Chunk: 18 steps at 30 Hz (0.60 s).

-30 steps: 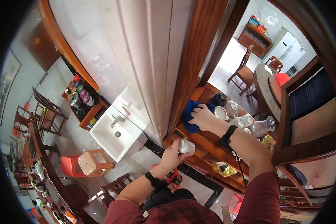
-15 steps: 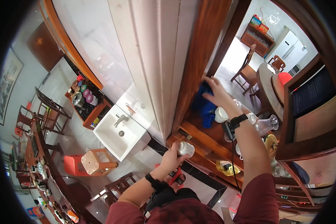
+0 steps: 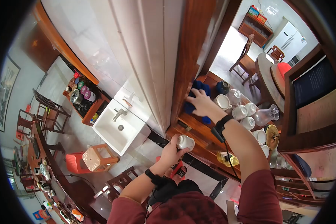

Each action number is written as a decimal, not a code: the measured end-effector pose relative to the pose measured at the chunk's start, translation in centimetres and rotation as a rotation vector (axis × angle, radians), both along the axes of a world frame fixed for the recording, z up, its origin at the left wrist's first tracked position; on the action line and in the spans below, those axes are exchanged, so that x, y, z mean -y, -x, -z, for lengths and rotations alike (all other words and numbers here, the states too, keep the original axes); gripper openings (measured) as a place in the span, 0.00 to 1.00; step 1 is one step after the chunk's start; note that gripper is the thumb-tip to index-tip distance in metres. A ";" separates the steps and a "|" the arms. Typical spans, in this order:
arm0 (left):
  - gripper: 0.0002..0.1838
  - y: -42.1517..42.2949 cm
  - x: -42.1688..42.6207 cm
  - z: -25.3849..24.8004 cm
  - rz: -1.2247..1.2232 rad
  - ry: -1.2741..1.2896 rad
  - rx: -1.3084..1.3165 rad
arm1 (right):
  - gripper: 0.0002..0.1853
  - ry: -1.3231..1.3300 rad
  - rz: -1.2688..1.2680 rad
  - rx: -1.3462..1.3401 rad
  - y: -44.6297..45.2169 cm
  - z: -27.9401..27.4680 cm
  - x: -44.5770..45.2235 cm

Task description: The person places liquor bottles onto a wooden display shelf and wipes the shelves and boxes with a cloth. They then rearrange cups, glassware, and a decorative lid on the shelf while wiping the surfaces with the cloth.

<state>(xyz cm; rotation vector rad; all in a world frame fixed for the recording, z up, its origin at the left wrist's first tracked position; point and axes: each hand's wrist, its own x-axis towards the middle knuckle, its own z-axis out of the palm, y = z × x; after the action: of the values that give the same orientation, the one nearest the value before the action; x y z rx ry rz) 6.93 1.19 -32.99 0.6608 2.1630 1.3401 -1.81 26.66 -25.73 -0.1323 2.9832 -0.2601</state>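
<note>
Low in front of me, my left hand (image 3: pixel 171 150) is closed around a small white cup (image 3: pixel 186 142) with faint markings on its side. My right hand (image 3: pixel 200 101) lies on a dark blue cloth (image 3: pixel 198 86) on the wooden cabinet shelf, fingers spread and pointing left. Part of the cloth is hidden beneath the palm. Close to the right hand stand a white mug (image 3: pixel 222 101) and a dark round jar (image 3: pixel 223 87). Beyond them are a clear glass (image 3: pixel 234 95) and several white cups (image 3: pixel 239 112).
A glass vase (image 3: pixel 267 114) lies on its side by a gold-coloured round object (image 3: pixel 272 137). A wooden post (image 3: pixel 193 44) rises beside the shelf. To the left are a white sink (image 3: pixel 132 136), a stool (image 3: pixel 100 158) and a long table (image 3: pixel 59 175). A black cable (image 3: pixel 232 163) hangs from my right wrist.
My right hand has come down from the post side onto the blue cloth, its fingers spreading over it. More cups and the dark jar now show. My left hand still holds the white cup.
</note>
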 end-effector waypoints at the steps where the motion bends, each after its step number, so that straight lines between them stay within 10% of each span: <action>1: 0.41 0.1 0.1 -0.2 -0.016 -0.005 -0.090 | 0.34 0.000 -0.041 -0.017 -1.0 0.2 0.5; 11: 0.41 3.4 -4.7 -11.2 -0.068 -0.247 -0.398 | 0.34 0.194 -0.060 -0.255 -9.2 3.3 2.1; 13: 0.40 5.3 -8.7 -12.0 -0.056 -0.219 -0.455 | 0.34 -0.023 -0.080 0.122 -10.2 3.0 1.8; 18: 0.34 11.7 -17.4 -8.9 -0.164 -0.008 -0.593 | 0.32 0.203 0.002 -0.246 -14.8 2.5 1.6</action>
<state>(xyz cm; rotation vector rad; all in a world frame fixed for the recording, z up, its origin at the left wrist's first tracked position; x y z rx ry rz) -4.74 18.63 -24.09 1.0005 2.7258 1.3546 12.99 25.04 -28.18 -0.1960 3.1921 -0.5879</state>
